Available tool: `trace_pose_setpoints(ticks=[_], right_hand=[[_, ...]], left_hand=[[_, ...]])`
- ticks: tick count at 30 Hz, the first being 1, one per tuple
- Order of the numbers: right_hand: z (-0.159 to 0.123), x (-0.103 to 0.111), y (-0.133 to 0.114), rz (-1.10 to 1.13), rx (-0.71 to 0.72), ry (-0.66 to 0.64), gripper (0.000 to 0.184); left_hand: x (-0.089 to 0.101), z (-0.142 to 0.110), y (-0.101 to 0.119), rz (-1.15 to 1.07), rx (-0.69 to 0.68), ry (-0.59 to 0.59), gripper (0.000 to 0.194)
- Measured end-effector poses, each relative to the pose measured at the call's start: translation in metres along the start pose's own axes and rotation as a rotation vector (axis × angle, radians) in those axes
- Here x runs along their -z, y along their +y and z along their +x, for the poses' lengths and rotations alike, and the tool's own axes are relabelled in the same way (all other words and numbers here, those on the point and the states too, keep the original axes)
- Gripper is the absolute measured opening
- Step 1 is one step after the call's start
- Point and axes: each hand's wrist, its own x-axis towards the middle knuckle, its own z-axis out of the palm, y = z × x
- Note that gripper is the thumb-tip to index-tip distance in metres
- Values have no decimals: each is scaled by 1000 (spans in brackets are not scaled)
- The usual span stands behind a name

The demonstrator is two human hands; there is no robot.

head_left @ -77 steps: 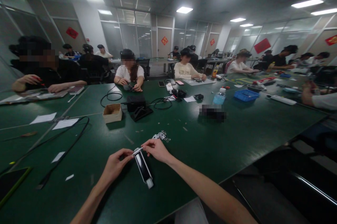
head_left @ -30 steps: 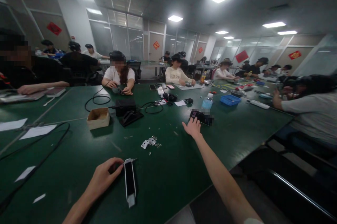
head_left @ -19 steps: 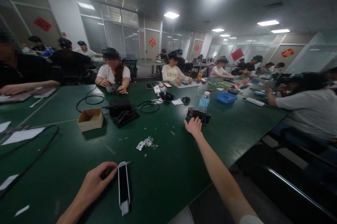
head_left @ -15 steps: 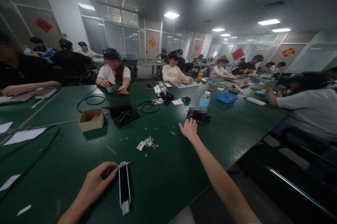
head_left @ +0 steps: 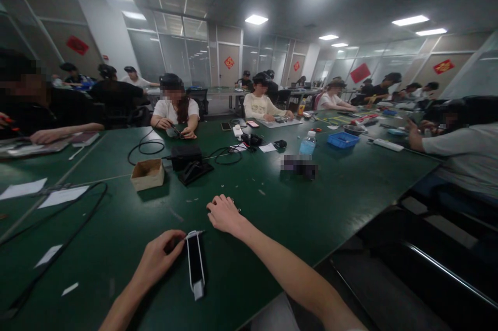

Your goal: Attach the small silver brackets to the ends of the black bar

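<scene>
**Two bare hands at a green bench, one on a slim black bar**

A slim black bar (head_left: 195, 264) with pale, silvery end caps lies flat on the dark green bench (head_left: 311, 206), long and narrow, its glossy face catching the ceiling light. It sits close to the near edge, pointing away from the person. The left hand (head_left: 159, 258) rests at the bar's far end, its grip closed lightly around that end between thumb and fingertips. The right hand (head_left: 223, 214) lies palm down just beyond the bar, fingers curled loosely over a spot on the bench; whether its grip has hold of anything cannot be told, since the hand covers what is beneath it.

Farther out stand a small open cardboard box (head_left: 147, 174), square and brown, and beside it a black angular device (head_left: 193, 165) with looping black cables (head_left: 146, 147). White paper slips (head_left: 62, 196) lie to the left. A clear plastic water bottle (head_left: 308, 144) and a shallow blue tray (head_left: 342, 139) sit towards the right. Other people sit around the bench's far sides, their hands on their own work.
</scene>
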Motion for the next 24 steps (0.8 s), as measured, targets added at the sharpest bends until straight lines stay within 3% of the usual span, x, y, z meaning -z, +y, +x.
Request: trace_pose_setpoints(ticks=[8, 13, 16, 19, 24], right_hand=[[-9, -2, 8, 87, 35, -5, 26], [-12, 9, 15, 104, 15, 91, 33], [-13, 17, 26, 80, -44, 47, 33], [-16, 23, 42, 122, -6, -41, 32], [-21, 25, 75, 149, -76, 62, 28]], left_hand=[[-1, 0, 2, 20, -31, -7, 33], [0, 0, 4, 10, -33, -5, 32], [-1, 0, 1, 3, -38, -7, 31], [-2, -2, 1, 8, -35, -14, 29], [-5, -6, 5, 34, -58, -30, 23]])
